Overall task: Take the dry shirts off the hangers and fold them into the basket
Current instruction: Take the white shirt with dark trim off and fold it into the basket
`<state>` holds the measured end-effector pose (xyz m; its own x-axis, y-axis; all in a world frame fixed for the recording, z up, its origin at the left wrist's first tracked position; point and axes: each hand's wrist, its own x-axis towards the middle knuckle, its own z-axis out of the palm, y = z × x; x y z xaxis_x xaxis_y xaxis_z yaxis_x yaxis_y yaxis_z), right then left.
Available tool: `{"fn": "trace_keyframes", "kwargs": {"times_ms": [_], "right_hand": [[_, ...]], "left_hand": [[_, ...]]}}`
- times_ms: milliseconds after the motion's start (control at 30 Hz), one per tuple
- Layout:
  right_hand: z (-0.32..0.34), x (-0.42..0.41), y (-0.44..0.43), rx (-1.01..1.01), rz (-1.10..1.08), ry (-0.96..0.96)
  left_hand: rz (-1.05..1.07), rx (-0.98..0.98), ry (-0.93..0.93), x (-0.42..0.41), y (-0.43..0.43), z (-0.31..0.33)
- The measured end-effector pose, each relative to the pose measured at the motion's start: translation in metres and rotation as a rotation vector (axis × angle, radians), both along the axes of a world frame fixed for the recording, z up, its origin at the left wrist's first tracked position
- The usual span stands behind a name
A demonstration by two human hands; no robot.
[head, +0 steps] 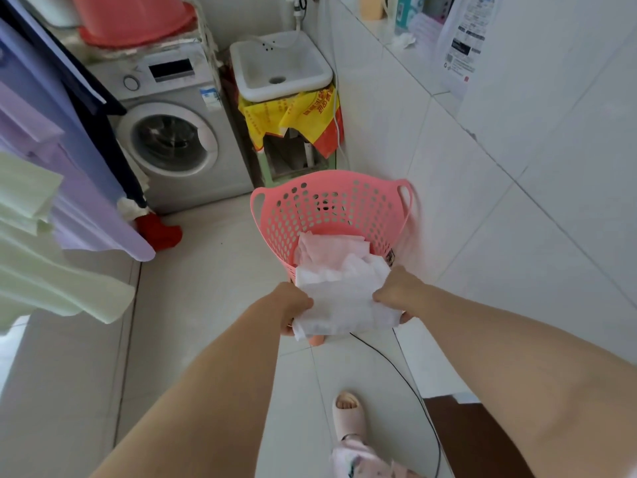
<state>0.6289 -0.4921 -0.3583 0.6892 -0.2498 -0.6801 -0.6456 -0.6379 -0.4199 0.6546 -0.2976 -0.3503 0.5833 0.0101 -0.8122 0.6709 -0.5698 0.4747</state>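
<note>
Noted two bare forearms nearest the lens, stretched forward and down. Found left hand gripping the left edge of a folded white shirt, fingers curled under the cloth. Found right hand gripping the opposite edge the same way. Logged hands apart, one at each side of the bundle, both clamped on it.

Saw white shirt held over the near rim of the pink basket, its far edge overlapping a pale pink garment lying inside. Could not tell whether the two cloths touched. Marked basket standing on the tiled floor, near the white tiled wall at right.

Recorded a beige slipper on a foot below the right forearm, and a black cable trailing across the floor just beside it.

Logged hanging shirts along the left edge: pale green shirt nearest, then lilac shirt, blue shirt, navy shirt. Spotted washing machine behind them with a red basin on top, and a white sink just beside it, yellow bag draped beneath.
</note>
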Motion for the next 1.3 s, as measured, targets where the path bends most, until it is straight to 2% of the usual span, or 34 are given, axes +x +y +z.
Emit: {"fn": "trace_keyframes", "kwargs": {"times_ms": [67, 167, 233, 333, 367, 467, 567, 633, 667, 733, 800, 867, 900, 933, 1000, 1067, 1133, 1200, 1233, 1300], "right_hand": [[0.001, 0.0, 0.007, -0.155, 0.259, -0.118], [0.005, -0.004, 0.028, -0.188, 0.703, -0.288], [0.001, -0.01, 0.043, -0.3, 0.915, -0.38], [-0.01, -0.016, 0.052, -0.331, 0.823, -0.459], [-0.012, -0.016, 0.051, -0.335, 0.773, -0.498], [-0.002, -0.005, 0.044, -0.302, 0.677, -0.461], [0.017, 0.014, 0.037, -0.214, 0.645, -0.434], [0.037, 0.029, 0.036, -0.097, 0.592, -0.437], [0.043, 0.036, 0.037, -0.062, 0.563, -0.441], [0.057, 0.052, 0.039, -0.13, 0.504, -0.519], [0.068, 0.065, 0.041, -0.339, 0.355, -0.756], [0.082, 0.075, 0.045, -0.373, 0.204, -0.977], [0.091, 0.08, 0.049, -0.247, 0.182, -0.985], [0.098, 0.084, 0.053, -0.039, 0.203, -0.896], [0.12, 0.093, 0.059, 0.337, 0.324, -0.612], [0.139, 0.103, 0.062, 0.488, 0.432, -0.538], [0.154, 0.118, 0.063, 0.481, 0.463, -0.6], [0.164, 0.134, 0.064, 0.313, 0.474, -0.661], [0.169, 0.143, 0.065, 0.248, 0.479, -0.676], [0.178, 0.154, 0.066, 0.283, 0.41, -0.647]], "left_hand": [[-0.03, 0.056, 0.0, 0.0, 0.001, -0.002], [-0.04, 0.054, 0.045, 0.0, 0.005, 0.002], [-0.031, 0.021, 0.114, 0.0, 0.007, 0.006], [-0.062, -0.001, 0.094, 0.001, 0.006, 0.016], [-0.049, -0.007, 0.035, 0.002, 0.005, 0.02], [-0.033, -0.001, -0.237, 0.013, 0.015, 0.018], [-0.299, -0.123, -0.276, 0.019, 0.02, 0.028], [-0.451, -0.051, -0.354, 0.022, 0.019, 0.034], [-0.436, 0.012, -0.453, 0.025, 0.017, 0.037], [-0.28, 0.06, -0.629, 0.036, 0.013, 0.05], [-0.13, 0.039, -0.701, 0.051, 0.011, 0.067], [-0.027, 0.024, -0.725, 0.062, 0.006, 0.089], [0.015, 0.034, -0.735, 0.069, 0.004, 0.099], [0.066, 0.044, -0.751, 0.073, 0.0, 0.109], [0.171, 0.006, -0.738, 0.084, -0.006, 0.133], [0.204, -0.158, -0.614, 0.094, -0.008, 0.157], [0.128, -0.303, -0.478, 0.099, -0.004, 0.183], [-0.005, -0.33, -0.45, 0.103, 0.002, 0.197], [-0.065, -0.272, -0.514, 0.107, 0.007, 0.203], [-0.102, -0.058, -0.782, 0.116, 0.015, 0.208]]}}
